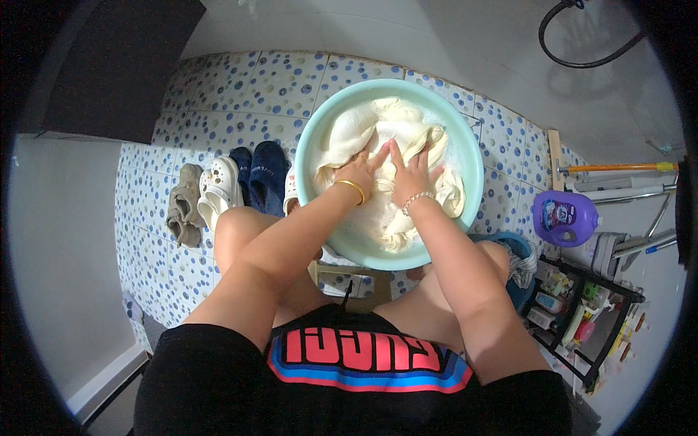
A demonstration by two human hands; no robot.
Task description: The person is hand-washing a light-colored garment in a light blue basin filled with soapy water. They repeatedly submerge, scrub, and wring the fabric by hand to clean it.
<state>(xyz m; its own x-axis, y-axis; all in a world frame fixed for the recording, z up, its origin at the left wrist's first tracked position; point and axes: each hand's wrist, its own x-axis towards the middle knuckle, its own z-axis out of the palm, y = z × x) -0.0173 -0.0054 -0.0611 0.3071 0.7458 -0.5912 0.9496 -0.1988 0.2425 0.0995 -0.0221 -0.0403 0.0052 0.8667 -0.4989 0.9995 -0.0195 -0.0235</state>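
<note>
A mint-green basin (308,218) holds a pale cream cloth (352,134) bunched in cloudy, sudsy water. My left hand (360,171), with a gold bangle on the wrist, presses down on the wet cloth, fingers apart and some tips sunk among the folds. Beside it, my right hand (412,176), wearing a beaded bracelet, lies on the cloth with its fingers spread. The two hands nearly meet near the basin's middle. Neither grips the cloth, as far as the fingers show.
Left of the basin stand dark blue slippers (267,178), white clogs (220,189) and grey-brown shoes (187,203). To the right are a purple jug (563,218), a blue bucket (518,291) with cloth, a black rack (582,320) of bottles and several poles (618,168).
</note>
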